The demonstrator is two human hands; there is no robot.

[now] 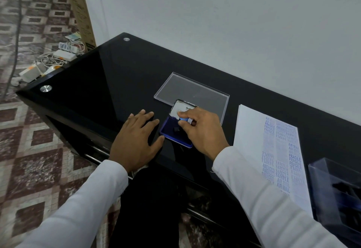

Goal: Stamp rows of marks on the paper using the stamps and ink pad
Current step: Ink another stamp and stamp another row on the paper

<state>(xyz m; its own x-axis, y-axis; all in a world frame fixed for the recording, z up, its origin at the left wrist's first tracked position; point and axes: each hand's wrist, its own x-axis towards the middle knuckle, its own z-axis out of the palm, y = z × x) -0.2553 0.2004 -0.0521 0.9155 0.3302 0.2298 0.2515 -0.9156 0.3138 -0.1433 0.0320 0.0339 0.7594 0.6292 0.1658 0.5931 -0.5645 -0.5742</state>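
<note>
We pinch a small stamp (185, 120) in our right hand (203, 130) fingers and press it on the open ink pad (176, 132), left hand (136, 138) flat on the worktop (97, 75) steadying, paper (269, 150) waiting just right

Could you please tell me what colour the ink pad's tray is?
Blue; the ink pad shows best in the head view.

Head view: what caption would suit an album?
Right hand inks a stamp on the pad, paper nearby.
</note>
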